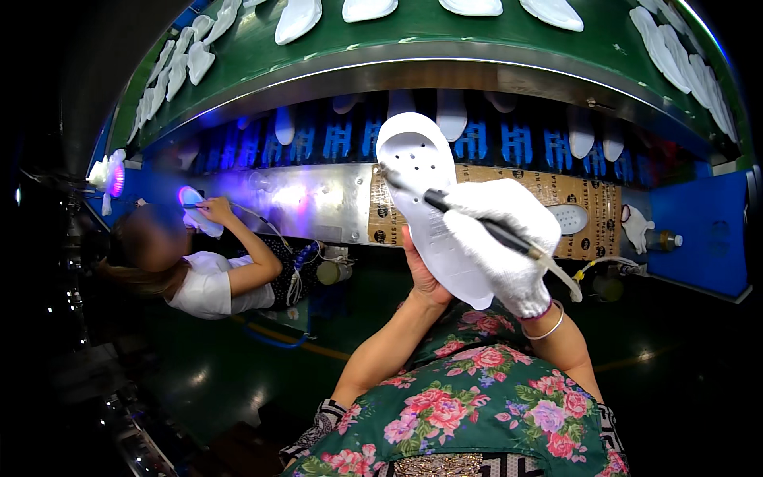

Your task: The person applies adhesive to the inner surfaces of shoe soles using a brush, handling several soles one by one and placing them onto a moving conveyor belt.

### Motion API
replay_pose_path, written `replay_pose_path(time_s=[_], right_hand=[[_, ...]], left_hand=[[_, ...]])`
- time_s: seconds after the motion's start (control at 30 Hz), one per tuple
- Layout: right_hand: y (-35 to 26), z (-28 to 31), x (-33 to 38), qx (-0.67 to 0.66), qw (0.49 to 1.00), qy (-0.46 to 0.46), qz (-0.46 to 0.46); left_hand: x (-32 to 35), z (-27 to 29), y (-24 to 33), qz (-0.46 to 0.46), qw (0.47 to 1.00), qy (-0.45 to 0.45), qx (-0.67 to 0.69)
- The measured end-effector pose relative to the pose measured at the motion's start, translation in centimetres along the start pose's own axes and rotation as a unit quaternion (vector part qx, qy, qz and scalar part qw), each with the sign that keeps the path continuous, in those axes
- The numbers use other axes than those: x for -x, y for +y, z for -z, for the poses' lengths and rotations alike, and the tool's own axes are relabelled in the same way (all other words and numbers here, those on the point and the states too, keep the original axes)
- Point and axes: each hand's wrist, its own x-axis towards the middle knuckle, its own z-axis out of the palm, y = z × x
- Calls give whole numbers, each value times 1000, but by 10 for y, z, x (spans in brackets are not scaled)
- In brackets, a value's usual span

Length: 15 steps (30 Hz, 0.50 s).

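A white shoe sole, with a raised rim and a group of small holes at its upper end, is held up over the near edge of the workbench. My bare left hand grips it from below and at the left edge, with some fingers hidden behind it. A white knit glove covers my right hand, which is closed around a black-handled brush with a pale hose at its rear end. The brush's blurred tip lies over the sole, below the holes.
Cardboard covers part of the metal bench; a small grey-white sole lies there. A white glove and jar stand right. White soles line the green conveyor. At left, a person handles another sole.
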Motion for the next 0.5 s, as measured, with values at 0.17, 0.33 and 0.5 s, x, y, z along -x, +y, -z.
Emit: replay_pose_path(time_s=[0.17, 0.33, 0.5], right_hand=[[2, -3, 4, 130, 984, -62, 103], [11, -2, 9, 5, 998, -54, 12], [16, -10, 12, 111, 989, -42, 84]], left_hand=[[-7, 13, -5, 40, 983, -47, 173], [-20, -2, 12, -40, 996, -75, 6], [-23, -1, 18, -48, 995, -90, 23]])
